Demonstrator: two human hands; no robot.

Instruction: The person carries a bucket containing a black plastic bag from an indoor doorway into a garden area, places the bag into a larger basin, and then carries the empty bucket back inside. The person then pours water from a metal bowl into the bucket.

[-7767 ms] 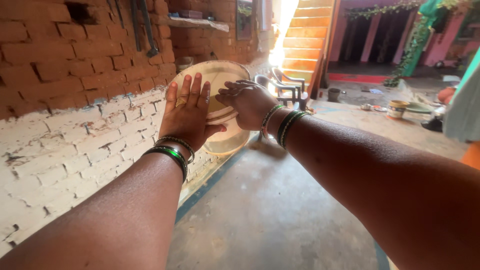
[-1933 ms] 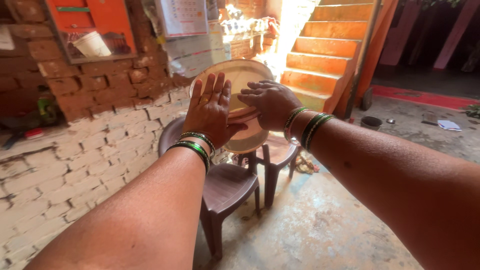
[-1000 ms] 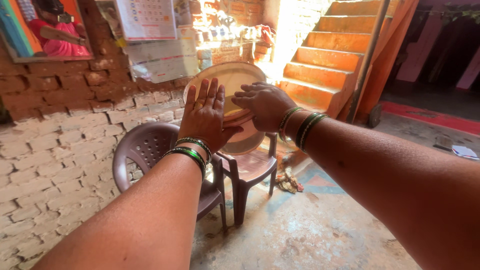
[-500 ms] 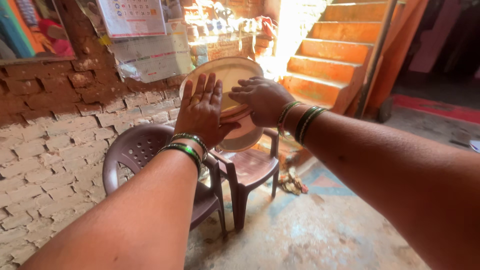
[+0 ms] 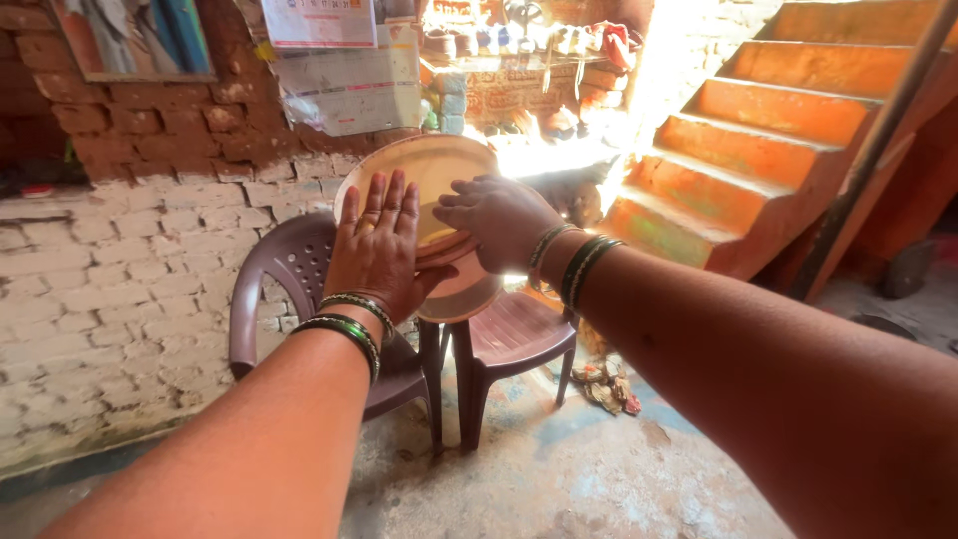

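1. So the main thing here is a big round metal plate (image 5: 454,165), held up on edge out in front at arm's length. It's a pale gold colour with a raised rim, and sunlight hits its top and right side pretty hard. A second, smaller round plate (image 5: 469,289) in a pinkish tone pokes out underneath, stacked against the first.
2. Both plates hang in the air above two brown plastic chairs (image 5: 509,334), not touching them as far as I can tell.
3. Paper stuff on the brick wall (image 5: 130,260): a white rectangular calendar sheet (image 5: 319,20) at the top with red and blue print, and just under it a larger pale sheet (image 5: 354,90), a bit crumpled at the lower left corner.
4. Left hand (image 5: 379,250): flat against the face of the big plate, fingers (image 5: 384,200) straight and close together, pointing up, thumb tucked toward the smaller plate's edge. Ring on one finger, green and dark bangles at the wrist.
5. Right hand (image 5: 499,220): fingers curled and slightly spread, pressing on the plate from the right side. Can't tell if they hook behind the rim. Bangles here too.
6. Orange steps (image 5: 758,130) rise on the right.
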